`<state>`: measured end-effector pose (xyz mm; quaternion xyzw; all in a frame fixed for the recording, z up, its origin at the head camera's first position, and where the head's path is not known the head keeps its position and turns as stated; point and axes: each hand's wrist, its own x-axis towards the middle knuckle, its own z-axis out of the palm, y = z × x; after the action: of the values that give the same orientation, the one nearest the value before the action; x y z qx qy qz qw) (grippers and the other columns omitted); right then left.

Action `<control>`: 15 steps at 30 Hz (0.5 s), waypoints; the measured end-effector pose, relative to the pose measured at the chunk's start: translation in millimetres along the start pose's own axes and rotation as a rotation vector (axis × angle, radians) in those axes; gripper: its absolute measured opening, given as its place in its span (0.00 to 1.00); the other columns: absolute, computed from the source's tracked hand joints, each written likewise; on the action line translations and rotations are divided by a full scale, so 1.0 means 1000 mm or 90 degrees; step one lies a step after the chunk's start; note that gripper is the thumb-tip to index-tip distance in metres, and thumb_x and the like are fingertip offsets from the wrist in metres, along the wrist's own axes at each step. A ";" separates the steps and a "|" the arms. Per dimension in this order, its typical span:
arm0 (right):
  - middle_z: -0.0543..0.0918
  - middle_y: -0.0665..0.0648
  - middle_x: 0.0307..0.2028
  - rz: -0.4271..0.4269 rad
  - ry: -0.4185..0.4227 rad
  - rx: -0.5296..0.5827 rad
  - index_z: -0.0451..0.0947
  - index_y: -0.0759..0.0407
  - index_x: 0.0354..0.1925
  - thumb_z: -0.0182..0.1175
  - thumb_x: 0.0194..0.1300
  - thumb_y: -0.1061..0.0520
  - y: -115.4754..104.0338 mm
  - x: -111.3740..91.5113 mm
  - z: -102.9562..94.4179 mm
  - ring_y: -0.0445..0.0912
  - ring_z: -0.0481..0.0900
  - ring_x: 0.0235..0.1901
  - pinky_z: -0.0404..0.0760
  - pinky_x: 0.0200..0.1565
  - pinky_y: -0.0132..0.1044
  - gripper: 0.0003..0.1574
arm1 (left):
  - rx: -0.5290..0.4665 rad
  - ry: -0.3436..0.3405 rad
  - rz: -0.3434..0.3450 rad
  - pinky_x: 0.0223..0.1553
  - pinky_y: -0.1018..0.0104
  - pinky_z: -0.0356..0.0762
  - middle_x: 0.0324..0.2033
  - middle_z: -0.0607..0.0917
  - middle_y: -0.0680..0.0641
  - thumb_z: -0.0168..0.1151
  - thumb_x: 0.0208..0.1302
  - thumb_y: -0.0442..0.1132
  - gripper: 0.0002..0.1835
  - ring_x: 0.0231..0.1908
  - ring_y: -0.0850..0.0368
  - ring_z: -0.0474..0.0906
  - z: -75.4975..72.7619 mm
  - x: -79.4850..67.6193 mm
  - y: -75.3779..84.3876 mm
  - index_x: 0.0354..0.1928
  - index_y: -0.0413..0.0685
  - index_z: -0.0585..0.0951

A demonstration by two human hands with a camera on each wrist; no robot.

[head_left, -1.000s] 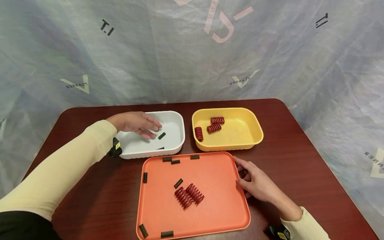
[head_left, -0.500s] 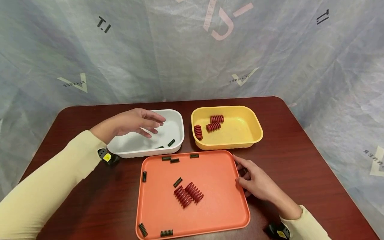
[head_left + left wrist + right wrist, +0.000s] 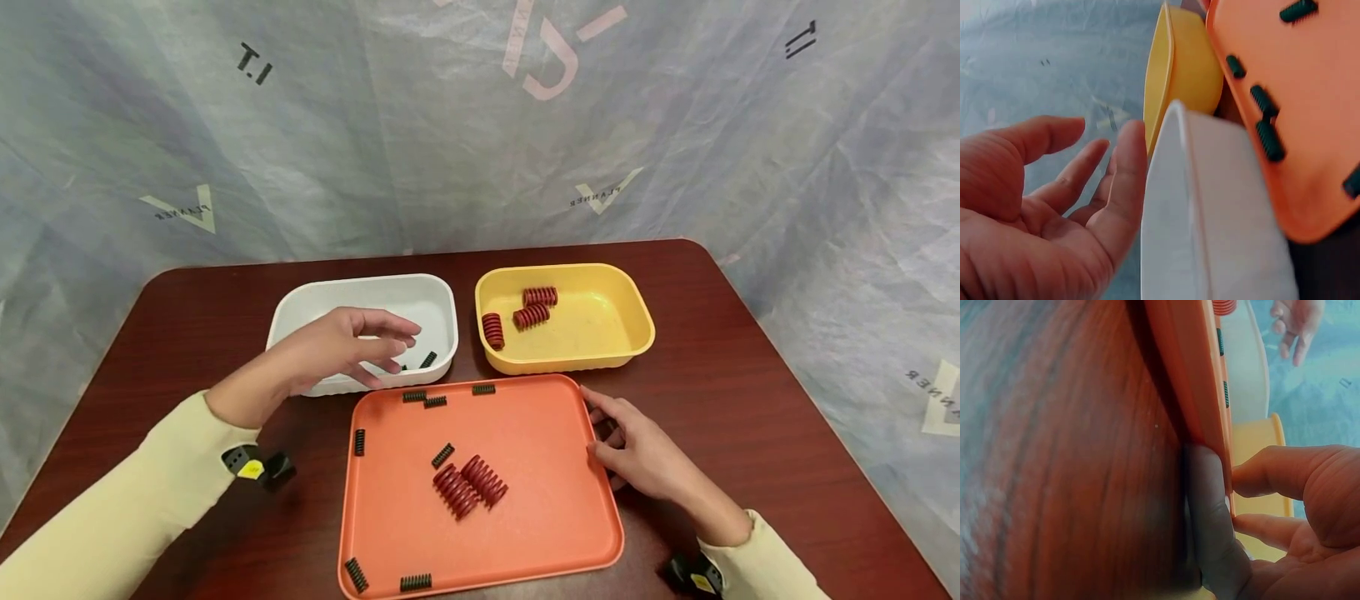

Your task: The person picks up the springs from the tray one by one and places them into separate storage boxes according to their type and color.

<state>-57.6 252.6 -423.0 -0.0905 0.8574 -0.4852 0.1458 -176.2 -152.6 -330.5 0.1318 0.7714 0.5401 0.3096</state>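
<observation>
My left hand (image 3: 337, 346) hovers over the front edge of the white bin (image 3: 423, 304), fingers spread and holding nothing. Beyond its fingertips, dark green springs (image 3: 428, 360) lie in that bin, partly hidden by the hand. My right hand (image 3: 641, 454) holds the right rim of the orange tray (image 3: 547, 508); in the right wrist view the thumb meets the rim while a finger (image 3: 1207, 487) lies along the outer side. Two large red springs (image 3: 484, 481) lie side by side mid-tray, with a small green spring (image 3: 443, 454) just behind them.
Several more small green springs (image 3: 416, 582) lie along the tray's left, back and front edges. A yellow bin (image 3: 600, 325) with three red springs (image 3: 532, 316) stands behind the tray, right of the white bin. The dark wooden table (image 3: 720, 375) ends at a hanging grey sheet.
A green spring has dropped from my left hand's area into the white bin's front right corner. My left hand has drawn back toward me. My right hand stays at the tray rim.
</observation>
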 end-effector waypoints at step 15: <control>0.69 0.69 0.54 0.008 -0.003 -0.012 0.57 0.61 0.79 0.61 0.68 0.71 -0.001 0.001 0.000 0.52 0.82 0.32 0.86 0.19 0.43 0.46 | -0.043 -0.039 -0.003 0.40 0.46 0.88 0.54 0.83 0.35 0.65 0.72 0.36 0.22 0.39 0.40 0.87 0.036 -0.011 -0.019 0.64 0.36 0.79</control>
<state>-58.5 251.8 -422.4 -0.0873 0.8621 -0.4760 0.1502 -143.4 -138.8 -352.1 0.1358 0.7434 0.5606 0.3386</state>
